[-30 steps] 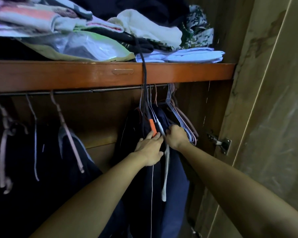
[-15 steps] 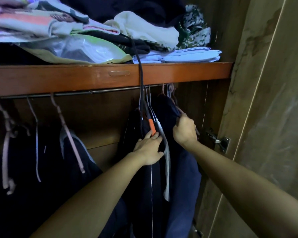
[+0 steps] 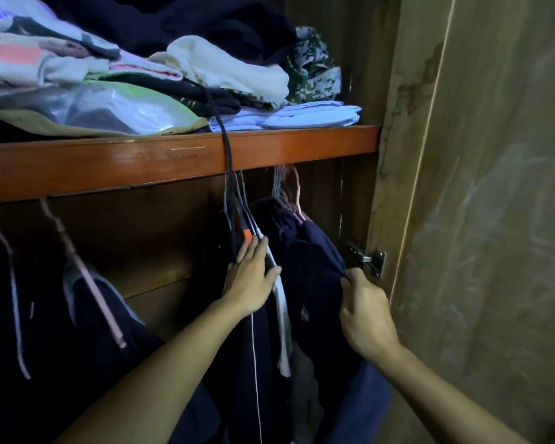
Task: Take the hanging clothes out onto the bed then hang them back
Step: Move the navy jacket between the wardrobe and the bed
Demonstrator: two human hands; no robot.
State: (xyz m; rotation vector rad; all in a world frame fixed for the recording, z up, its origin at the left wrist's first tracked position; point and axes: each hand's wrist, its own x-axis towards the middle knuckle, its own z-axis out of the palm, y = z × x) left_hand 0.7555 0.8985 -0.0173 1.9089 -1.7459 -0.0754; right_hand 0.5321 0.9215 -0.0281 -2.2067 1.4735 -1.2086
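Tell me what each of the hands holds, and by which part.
Right hand pinches the navy garment at its right shoulder edge. Left hand holds nothing, lying flat on the dark clothes beside it.

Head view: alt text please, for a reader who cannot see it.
Inside an open wardrobe, the right hand pinches a dark navy garment hanging near the hinge, while the left hand rests flat on the neighbouring dark clothes. Folded laundry sits on the wooden shelf above.
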